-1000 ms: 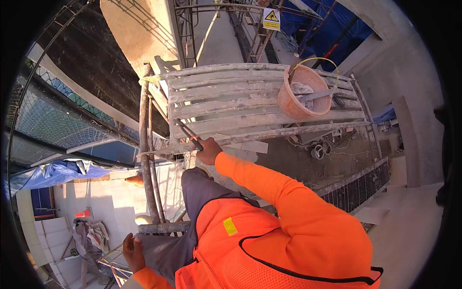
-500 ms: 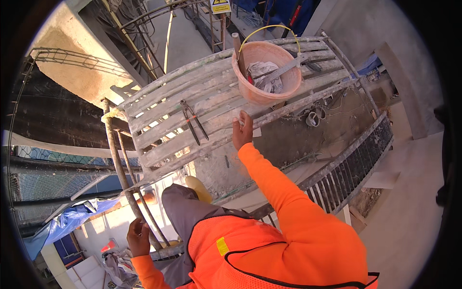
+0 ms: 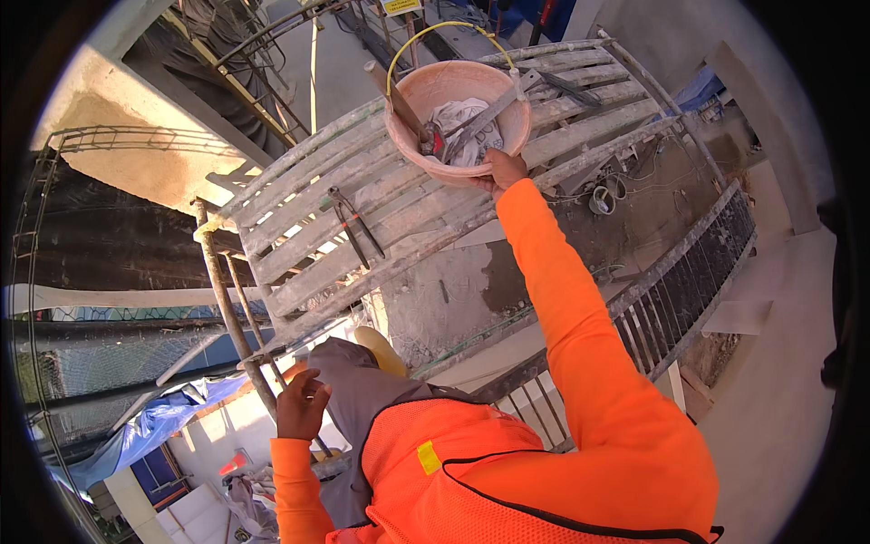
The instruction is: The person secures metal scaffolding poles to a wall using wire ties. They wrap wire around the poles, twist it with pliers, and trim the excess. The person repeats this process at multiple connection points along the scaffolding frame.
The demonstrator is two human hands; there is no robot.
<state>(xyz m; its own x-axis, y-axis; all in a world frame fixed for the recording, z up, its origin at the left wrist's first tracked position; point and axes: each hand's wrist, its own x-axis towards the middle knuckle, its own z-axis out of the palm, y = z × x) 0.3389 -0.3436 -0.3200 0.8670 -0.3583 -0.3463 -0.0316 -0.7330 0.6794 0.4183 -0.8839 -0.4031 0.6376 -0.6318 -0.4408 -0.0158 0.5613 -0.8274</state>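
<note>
— Near the lower edge, what does the left hand (image 3: 302,405) do?

— It rests at a rusty scaffold pole (image 3: 234,322), just beside the grey trouser leg (image 3: 367,399). Its fingers are bent and loosely together, but I cannot tell if they really close around the pole or only lean on it. This hand carries nothing.

— And the right hand (image 3: 501,170)?

— Its orange sleeve (image 3: 580,344) stretches far up to the plank platform (image 3: 362,218). The hand is at the near rim of the pink bucket (image 3: 458,118), and the fingers curl on that rim, so I judge it as a grip on the bucket.

— Where is the bucket exactly?

— It stands upright on the planks, at the far right part of the platform, with its yellow wire handle (image 3: 435,41) raised. Inside lie a wooden-handled tool (image 3: 399,102), a flat metal tool (image 3: 485,113) and some crumpled white material.

— How far is the work, in your opinion?

— The reaching seems finished, because the hand already has the bucket. The bucket is not lifted or drawn from its place yet. The pincers (image 3: 353,222) lie untouched on the planks to the left, well apart from both hands.
</note>
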